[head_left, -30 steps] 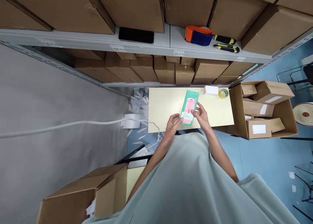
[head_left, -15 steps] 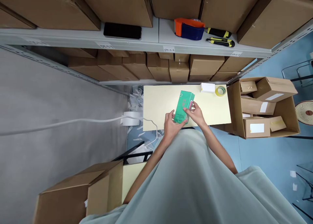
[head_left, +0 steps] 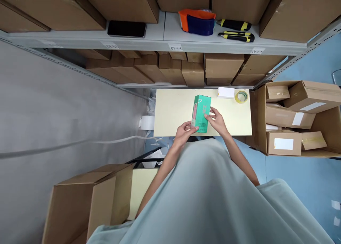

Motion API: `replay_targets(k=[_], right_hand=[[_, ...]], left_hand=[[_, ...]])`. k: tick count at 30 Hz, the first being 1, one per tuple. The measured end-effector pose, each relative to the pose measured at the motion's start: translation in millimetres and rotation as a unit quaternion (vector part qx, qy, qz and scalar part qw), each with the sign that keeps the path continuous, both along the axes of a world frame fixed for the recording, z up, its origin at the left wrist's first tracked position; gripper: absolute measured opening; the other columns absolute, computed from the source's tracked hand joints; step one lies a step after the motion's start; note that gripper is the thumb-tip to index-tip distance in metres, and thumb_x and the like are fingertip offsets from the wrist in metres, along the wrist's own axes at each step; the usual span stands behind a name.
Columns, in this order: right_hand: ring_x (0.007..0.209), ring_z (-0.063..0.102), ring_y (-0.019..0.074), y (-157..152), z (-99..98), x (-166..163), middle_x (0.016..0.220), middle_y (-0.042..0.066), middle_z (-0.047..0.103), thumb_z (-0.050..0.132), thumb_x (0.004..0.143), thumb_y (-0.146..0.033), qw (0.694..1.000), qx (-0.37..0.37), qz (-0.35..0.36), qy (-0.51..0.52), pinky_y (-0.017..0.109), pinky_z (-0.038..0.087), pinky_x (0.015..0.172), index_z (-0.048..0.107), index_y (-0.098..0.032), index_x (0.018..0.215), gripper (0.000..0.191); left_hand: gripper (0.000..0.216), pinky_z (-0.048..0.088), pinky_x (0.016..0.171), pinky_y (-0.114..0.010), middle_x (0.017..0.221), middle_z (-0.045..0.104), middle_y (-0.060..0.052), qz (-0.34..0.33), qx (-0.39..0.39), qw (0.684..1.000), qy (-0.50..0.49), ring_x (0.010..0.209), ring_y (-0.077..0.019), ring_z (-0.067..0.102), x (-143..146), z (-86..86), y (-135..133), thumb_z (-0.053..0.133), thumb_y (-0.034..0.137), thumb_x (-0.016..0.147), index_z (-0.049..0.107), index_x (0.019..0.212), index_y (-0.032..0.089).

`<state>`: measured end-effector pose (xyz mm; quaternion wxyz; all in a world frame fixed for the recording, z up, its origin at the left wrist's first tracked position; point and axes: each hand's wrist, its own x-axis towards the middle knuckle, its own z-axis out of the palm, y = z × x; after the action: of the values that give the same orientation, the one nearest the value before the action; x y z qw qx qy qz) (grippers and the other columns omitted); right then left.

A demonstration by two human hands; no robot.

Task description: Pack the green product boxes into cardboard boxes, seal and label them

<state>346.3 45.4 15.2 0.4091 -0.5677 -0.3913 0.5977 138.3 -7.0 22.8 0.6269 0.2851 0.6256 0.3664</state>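
Note:
A green product box with a pink strip down its left side is held over the pale yellow table. My left hand grips its near lower corner from the left. Fingers of my right hand close on the box's right side. The box stands roughly upright, long side pointing away from me.
A white pad and a roll of yellow tape lie at the table's far right. An open carton of parcels stands right of the table. The shelf above holds a phone, a tape dispenser and utility knives. Another open carton sits near left.
The box has been turned in both hands: its pink front faced up a second ago, now a green face shows with pink only on the left side. Both hands stayed on it.

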Motion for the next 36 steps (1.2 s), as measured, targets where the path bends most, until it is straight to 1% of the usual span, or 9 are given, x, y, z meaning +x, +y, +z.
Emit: replay_targets(k=[4,7,11,14,16,23,26,31,36], right_hand=[[0.111,0.079,0.0329,-5,-2.2,-8,0.144,0.016,0.072,0.098,0.07,-0.071,0.998,0.006,-0.008,-0.066,0.053,0.068,0.103,0.056,-0.028,0.166,0.113],[0.113,0.077,0.0338,-5,-0.6,-10,0.146,0.016,0.072,0.099,0.07,-0.067,0.997,0.016,0.003,-0.074,0.053,0.068,0.102,0.053,-0.028,0.169,0.116],[0.109,0.079,0.0304,-2,-0.7,-2,0.144,0.013,0.074,0.093,0.076,-0.068,1.0,0.019,0.018,0.011,0.051,0.071,0.097,0.053,-0.031,0.17,0.108],[0.109,0.08,0.0293,1,-3.3,7,0.144,0.011,0.075,0.093,0.078,-0.067,0.997,0.025,0.043,0.062,0.052,0.07,0.099,0.055,-0.033,0.168,0.103],[0.112,0.079,0.03,1,-6.1,11,0.146,0.011,0.075,0.093,0.079,-0.066,0.996,0.028,0.057,0.064,0.053,0.07,0.102,0.059,-0.032,0.166,0.099],[0.097,0.08,0.0265,2,-21.6,3,0.135,0.012,0.074,0.095,0.075,-0.069,0.999,-0.011,0.012,-0.048,0.052,0.071,0.095,0.056,-0.028,0.168,0.109],[0.095,0.079,0.026,5,-26.3,2,0.129,0.01,0.075,0.097,0.072,-0.065,0.998,-0.021,-0.001,-0.066,0.051,0.071,0.096,0.06,-0.028,0.163,0.105],[0.108,0.079,0.0294,9,-21.5,19,0.131,0.009,0.08,0.09,0.078,-0.062,0.999,-0.039,-0.001,0.023,0.051,0.072,0.094,0.065,-0.031,0.155,0.087],[0.127,0.075,0.0353,10,-17.0,29,0.144,0.012,0.077,0.085,0.085,-0.06,0.997,-0.02,0.051,0.053,0.057,0.069,0.103,0.065,-0.029,0.155,0.079]], left_hand=[[0.074,0.068,0.084,-0.04,0.131,0.071,-0.014,0.046,0.072,0.98,0.18,0.12,-0.0309,0.071,16,-3.2,-9,0.104,0.045,0.059,0.072,0.12,0.021],[0.07,0.067,0.086,-0.037,0.134,0.068,-0.013,0.041,0.119,0.968,0.215,0.126,-0.0301,0.069,20,1.4,-16,0.1,0.039,0.063,0.069,0.123,0.022],[0.058,0.066,0.097,-0.044,0.129,0.077,-0.013,0.031,0.064,0.996,0.06,0.124,-0.0311,0.074,9,11.9,-15,0.092,0.052,0.077,0.071,0.122,0.023],[0.066,0.065,0.102,-0.051,0.123,0.082,-0.013,-0.006,-0.013,0.997,-0.072,0.117,-0.0335,0.078,-1,13.5,-10,0.095,0.057,0.073,0.076,0.126,0.023],[0.071,0.063,0.106,-0.052,0.12,0.084,-0.013,-0.023,-0.021,0.995,-0.097,0.116,-0.0334,0.079,-4,9.0,-9,0.099,0.058,0.069,0.078,0.127,0.022],[0.075,0.065,0.099,-0.047,0.127,0.076,-0.013,0.058,0.044,0.988,0.133,0.12,-0.0315,0.074,21,-18.8,-14,0.104,0.044,0.059,0.069,0.12,0.021],[0.072,0.066,0.093,-0.042,0.133,0.071,-0.013,0.049,0.085,0.979,0.177,0.126,-0.0311,0.07,29,-20.2,-14,0.102,0.044,0.063,0.067,0.122,0.022],[0.066,0.068,0.098,-0.046,0.135,0.076,-0.015,0.013,0.004,1.0,-0.017,0.129,-0.0323,0.073,19,-12.0,-9,0.096,0.059,0.076,0.071,0.125,0.022],[0.077,0.063,0.113,-0.055,0.129,0.082,-0.015,-0.015,-0.044,0.992,-0.119,0.126,-0.0351,0.077,12,-14.2,-7,0.104,0.057,0.066,0.077,0.127,0.02]])
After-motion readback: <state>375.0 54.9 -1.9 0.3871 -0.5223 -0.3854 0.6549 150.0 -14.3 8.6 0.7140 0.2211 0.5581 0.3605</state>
